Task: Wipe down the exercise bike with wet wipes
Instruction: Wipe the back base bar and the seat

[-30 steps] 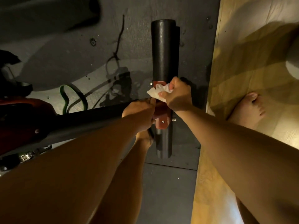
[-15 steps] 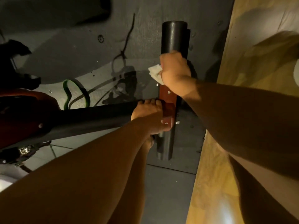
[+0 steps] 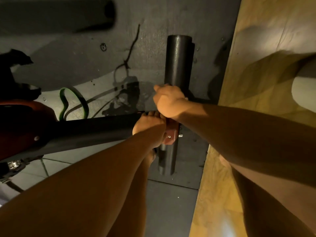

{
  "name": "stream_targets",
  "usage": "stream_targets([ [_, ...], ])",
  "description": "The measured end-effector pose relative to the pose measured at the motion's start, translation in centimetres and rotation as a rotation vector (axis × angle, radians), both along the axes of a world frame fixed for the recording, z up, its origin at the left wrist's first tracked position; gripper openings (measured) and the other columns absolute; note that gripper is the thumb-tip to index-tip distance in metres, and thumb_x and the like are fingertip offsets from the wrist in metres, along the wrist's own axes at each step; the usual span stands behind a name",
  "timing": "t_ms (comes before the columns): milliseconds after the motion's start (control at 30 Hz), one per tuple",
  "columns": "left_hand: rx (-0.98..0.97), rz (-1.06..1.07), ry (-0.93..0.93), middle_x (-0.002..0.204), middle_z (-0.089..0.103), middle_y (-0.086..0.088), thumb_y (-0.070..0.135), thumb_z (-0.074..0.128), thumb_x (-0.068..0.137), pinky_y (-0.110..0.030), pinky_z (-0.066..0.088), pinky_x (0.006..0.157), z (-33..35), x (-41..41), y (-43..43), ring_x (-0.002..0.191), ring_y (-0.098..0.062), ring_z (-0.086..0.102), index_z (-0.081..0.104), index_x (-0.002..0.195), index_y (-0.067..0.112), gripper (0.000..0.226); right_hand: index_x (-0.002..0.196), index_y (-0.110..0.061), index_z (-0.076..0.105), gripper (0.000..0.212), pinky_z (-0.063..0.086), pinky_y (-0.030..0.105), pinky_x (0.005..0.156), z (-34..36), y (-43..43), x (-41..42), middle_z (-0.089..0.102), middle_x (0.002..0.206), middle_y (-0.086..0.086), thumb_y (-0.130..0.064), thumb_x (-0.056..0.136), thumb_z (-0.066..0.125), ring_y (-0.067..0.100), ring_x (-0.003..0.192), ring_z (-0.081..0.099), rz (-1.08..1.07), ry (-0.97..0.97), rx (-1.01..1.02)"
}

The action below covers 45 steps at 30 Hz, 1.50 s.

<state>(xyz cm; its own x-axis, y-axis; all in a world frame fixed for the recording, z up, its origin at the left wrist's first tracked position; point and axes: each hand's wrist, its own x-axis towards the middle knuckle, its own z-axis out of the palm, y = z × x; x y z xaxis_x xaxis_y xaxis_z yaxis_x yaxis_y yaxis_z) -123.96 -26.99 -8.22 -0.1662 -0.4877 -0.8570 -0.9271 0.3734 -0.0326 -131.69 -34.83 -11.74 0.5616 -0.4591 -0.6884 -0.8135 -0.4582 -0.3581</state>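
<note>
Evidently mid-wipe: the right hand [image 3: 168,100] curls its grip on the stabiliser bar [image 3: 178,62], wipe hidden; the left hand [image 3: 148,124] clasps the frame beam [image 3: 94,129]. The next move is probably a firm stroke toward 12 o'clock.

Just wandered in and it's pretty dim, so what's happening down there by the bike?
A person is bent over the base of an exercise bike on a grey mat. The left hand grips the end of the black frame beam beside a red bracket, steadying it. The right hand is curled against the black floor tube just above that joint, as if rubbing it. No wipe shows right now; it may be hidden under that hand.
</note>
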Motion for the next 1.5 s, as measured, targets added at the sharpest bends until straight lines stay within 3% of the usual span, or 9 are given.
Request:
stream_targets([
  [200,-0.096,0.104,0.02,0.111,0.064,-0.002,0.071,0.047,0.088,-0.03,0.042,0.076,0.6,-0.4,0.1,0.099,-0.02,0.059,0.056,0.12,0.019,0.062,0.124,-0.016,0.054,0.027,0.041,0.039,0.102,-1.5,2.8,-2.7,0.051,0.129,0.007,-0.022,0.101,0.04,0.027,0.123,0.049,-0.204,-0.244,0.12],
  [367,-0.124,0.029,0.063,0.118,0.063,-0.003,0.072,0.045,0.088,-0.031,0.044,0.077,0.5,0.0,0.2,0.105,-0.022,0.06,0.05,0.125,0.017,0.066,0.096,-0.019,0.066,0.013,0.046,0.029,0.085,-3.9,-0.8,-5.0,0.061,0.099,0.005,-0.01,0.093,0.058,0.015,0.09,0.058,-1.201,-0.557,0.202],
  [500,-0.084,0.03,0.037,0.119,0.061,-0.003,0.07,0.044,0.09,-0.032,0.043,0.078,0.4,-0.3,0.5,0.107,-0.022,0.058,0.046,0.128,0.018,0.065,0.107,-0.002,0.071,0.019,0.044,0.018,0.096,-1.9,6.4,-3.4,0.067,0.111,0.015,-0.004,0.091,0.061,0.026,0.104,0.064,-1.294,-0.393,-0.233],
  [567,-0.095,-0.005,0.038,0.124,0.06,-0.003,0.067,0.045,0.091,-0.033,0.044,0.08,0.4,-0.2,0.2,0.111,-0.023,0.057,0.045,0.131,0.018,0.064,0.112,-0.001,0.067,0.021,0.036,0.0,0.079,-0.1,10.6,-3.4,0.067,0.103,0.011,-0.012,0.097,0.057,0.026,0.1,0.064,-1.363,-0.299,-0.021],
  [700,-0.107,-0.033,0.056,0.129,0.058,-0.003,0.068,0.043,0.091,-0.035,0.047,0.086,0.4,-0.1,0.9,0.115,-0.024,0.056,0.044,0.135,0.019,0.066,0.102,-0.011,0.064,0.021,0.028,0.008,0.052,0.2,16.6,-5.5,0.056,0.087,-0.001,-0.024,0.102,0.047,0.02,0.096,0.063,-1.26,0.015,0.464],
  [867,-0.114,-0.103,0.058,0.129,0.056,-0.003,0.051,0.055,0.091,-0.035,0.045,0.077,0.1,0.0,0.5,0.113,-0.027,0.056,0.041,0.134,0.019,0.055,0.116,-0.005,0.067,0.027,0.032,0.011,0.08,-1.8,10.1,-5.5,0.069,0.112,0.013,-0.019,0.099,0.052,0.025,0.105,0.064,-1.368,-0.299,0.209],
  [1233,-0.187,-0.266,0.006,0.123,0.057,-0.009,0.038,0.054,0.097,-0.04,0.042,0.067,0.1,-0.1,1.1,0.106,-0.033,0.059,0.038,0.134,0.016,0.047,0.119,-0.005,0.063,0.028,0.044,0.035,0.094,-1.5,16.6,-5.5,0.062,0.122,0.018,-0.015,0.097,0.05,0.034,0.114,0.057,-1.109,-0.064,0.331],
  [1400,-0.192,-0.27,-0.004,0.124,0.057,-0.009,0.041,0.06,0.092,-0.043,0.047,0.079,0.2,-0.2,1.1,0.107,-0.034,0.059,0.038,0.138,0.017,0.056,0.118,-0.015,0.063,0.024,0.045,0.004,0.075,-0.4,12.8,-4.5,0.067,0.094,-0.011,-0.024,0.102,0.049,-0.003,0.083,0.063,-1.09,-0.298,-0.005],
  [1500,-0.219,-0.269,0.022,0.124,0.058,-0.011,0.046,0.06,0.09,-0.044,0.047,0.08,0.3,0.0,1.1,0.106,-0.036,0.059,0.039,0.138,0.016,0.061,0.137,-0.012,0.05,0.039,0.048,0.037,0.097,-0.7,17.7,-4.4,0.064,0.124,0.01,-0.026,0.101,0.045,0.024,0.112,0.062,-0.723,-0.263,-0.08],
])
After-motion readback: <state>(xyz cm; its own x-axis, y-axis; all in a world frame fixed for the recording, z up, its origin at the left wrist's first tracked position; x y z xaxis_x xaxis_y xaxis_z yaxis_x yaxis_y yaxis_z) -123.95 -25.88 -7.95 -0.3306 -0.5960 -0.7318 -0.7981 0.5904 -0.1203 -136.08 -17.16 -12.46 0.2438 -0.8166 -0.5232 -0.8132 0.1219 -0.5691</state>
